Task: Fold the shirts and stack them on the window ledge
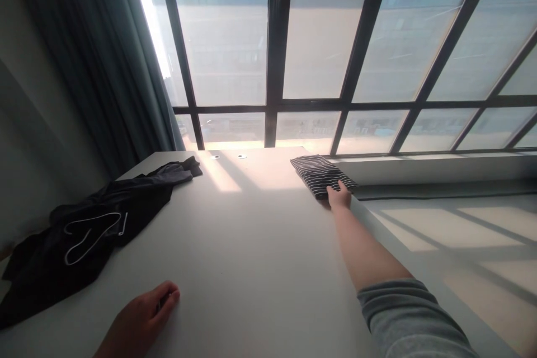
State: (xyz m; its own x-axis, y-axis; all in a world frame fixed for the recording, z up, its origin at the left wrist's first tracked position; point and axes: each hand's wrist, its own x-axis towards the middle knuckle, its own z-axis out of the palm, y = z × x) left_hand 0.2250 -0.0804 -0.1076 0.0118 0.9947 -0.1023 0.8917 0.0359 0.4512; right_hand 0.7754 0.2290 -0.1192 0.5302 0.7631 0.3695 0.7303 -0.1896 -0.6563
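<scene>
At the far right edge of the white table (235, 246), my right hand (339, 197) reaches out to a folded black cloth with thin white stripes (315, 172). The thumb and fingers are at its near corner and appear to grip it; some fingers are hidden. My left hand (145, 313) is low over the near left part of the table, its fingers curled with the thumb against them. Nothing shows in it. Left of it lies a black garment (109, 224), spread out and rumpled, with white curved lines on its surface.
A tall window with dark frames (277, 39) rises behind the table. A dark curtain (96, 56) hangs at the left. Two round inserts (242, 156) sit near the table's back edge. Right of the table is a sunlit pale floor (461, 246) with a low ledge (440, 170).
</scene>
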